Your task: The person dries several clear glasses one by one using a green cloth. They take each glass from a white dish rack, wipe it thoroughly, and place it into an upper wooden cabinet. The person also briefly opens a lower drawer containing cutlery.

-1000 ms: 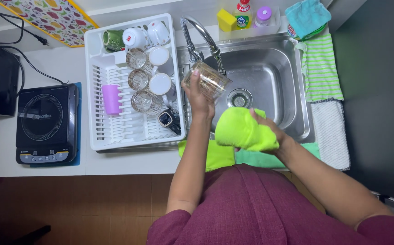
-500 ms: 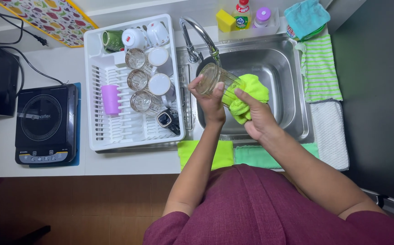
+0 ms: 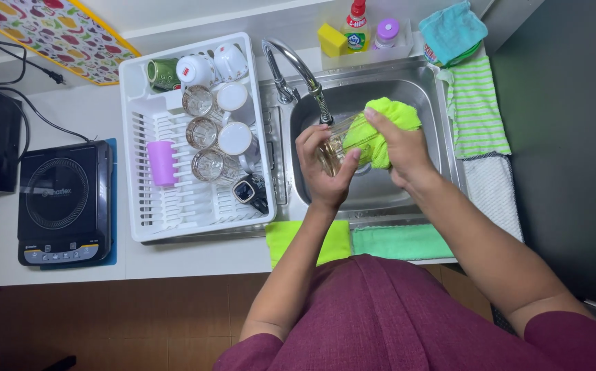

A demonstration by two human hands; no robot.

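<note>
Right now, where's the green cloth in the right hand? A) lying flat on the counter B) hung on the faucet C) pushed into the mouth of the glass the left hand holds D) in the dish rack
C: the right hand presses the green cloth into the glass, which the left hand holds over the sink.

Dish rack (image 3: 174,213) left of sink (image 3: 418,89); stove (image 3: 61,203) further left.

Even, bright overhead light filled the sharp frame, glare glinted off the steel sink (image 3: 421,89) near one o'clock, and the three o'clock edge fell dark.
</note>
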